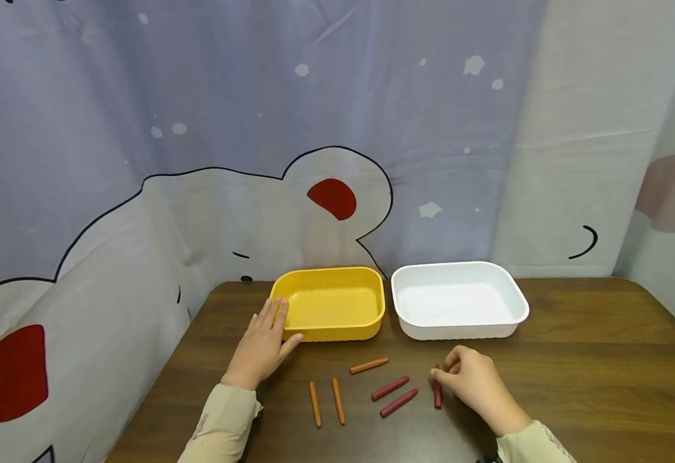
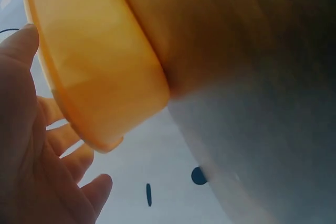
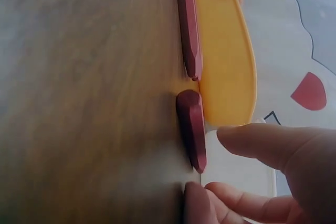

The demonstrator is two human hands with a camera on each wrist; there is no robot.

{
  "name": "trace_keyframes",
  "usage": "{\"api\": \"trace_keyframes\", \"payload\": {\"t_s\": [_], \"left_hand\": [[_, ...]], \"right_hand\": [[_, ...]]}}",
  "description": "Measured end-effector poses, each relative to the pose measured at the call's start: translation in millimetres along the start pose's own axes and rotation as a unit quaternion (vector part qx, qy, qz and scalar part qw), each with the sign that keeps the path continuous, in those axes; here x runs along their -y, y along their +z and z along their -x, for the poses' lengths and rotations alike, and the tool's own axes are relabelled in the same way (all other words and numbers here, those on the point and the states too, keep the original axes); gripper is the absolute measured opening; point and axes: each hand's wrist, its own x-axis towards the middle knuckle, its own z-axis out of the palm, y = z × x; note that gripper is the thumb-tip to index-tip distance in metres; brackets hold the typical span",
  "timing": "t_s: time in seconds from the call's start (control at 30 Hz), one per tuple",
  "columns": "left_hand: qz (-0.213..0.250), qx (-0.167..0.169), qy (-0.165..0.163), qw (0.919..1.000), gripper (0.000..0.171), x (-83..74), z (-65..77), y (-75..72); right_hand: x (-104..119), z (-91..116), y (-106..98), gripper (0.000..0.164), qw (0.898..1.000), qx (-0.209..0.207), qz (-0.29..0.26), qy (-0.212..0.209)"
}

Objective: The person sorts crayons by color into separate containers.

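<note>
Lying on the table (image 1: pixel 598 366), three orange crayons (image 1: pixel 339 402) and three red crayons (image 1: pixel 399 403) suggest an early stage; none is in a tray. The right hand (image 1: pixel 476 381) curls at the rightmost red one; whether it pinches cannot be told. Beyond, the left hand (image 1: pixel 261 350), thumb spread, rests on the yellow tray (image 1: pixel 337 334); beside stands the white tray (image 1: pixel 459 331).

The person's left grip (image 1: pixel 263 344) is positioned near the left edge of the tabletop (image 1: pixel 592 360), back upward, fingers extended toward the far edge, thumb angled out toward the right edge. The right grip (image 1: pixel 476 382) is set well inside the right edge, fingers bent, thumb tip separated from fingertips. Left sleeve (image 1: pixel 222 418) and right sleeve (image 1: pixel 534 444) end at the wrists.
</note>
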Motion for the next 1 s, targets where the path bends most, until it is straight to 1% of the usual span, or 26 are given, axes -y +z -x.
{"api": "trace_keyframes", "payload": {"t_s": [0.13,0.3,0.43,0.63,0.8,1.0], "left_hand": [[-0.007,0.014,-0.004,0.9999,0.08,0.9,0.5,2.3],[0.001,0.016,-0.005,0.9999,0.08,0.8,0.2,3.8],[0.011,0.016,-0.006,0.9998,0.079,0.4,-0.8,4.4],[0.016,0.018,-0.005,0.9997,0.08,0.3,-1.4,5.1],[0.016,0.021,-0.006,0.9996,0.08,0.6,-0.7,4.8],[0.013,0.028,-0.01,0.9995,0.08,1.7,-0.2,5.5]], "right_hand": [[3.3,-1.9,3.9,0.031,1.0,0.008,0.02,-0.002],[4.3,-5.5,8.1,0.036,0.999,0.02,0.034,0.0],[4.7,-6.6,8.8,0.035,0.999,0.027,0.04,0.005],[3.9,-7.4,8.1,0.029,0.999,0.024,0.046,0.005],[4.5,-7.3,6.7,0.025,0.999,0.021,0.029,-0.002],[7.1,-8.7,4.9,0.02,1.0,0.008,-0.026,-0.005]]}}
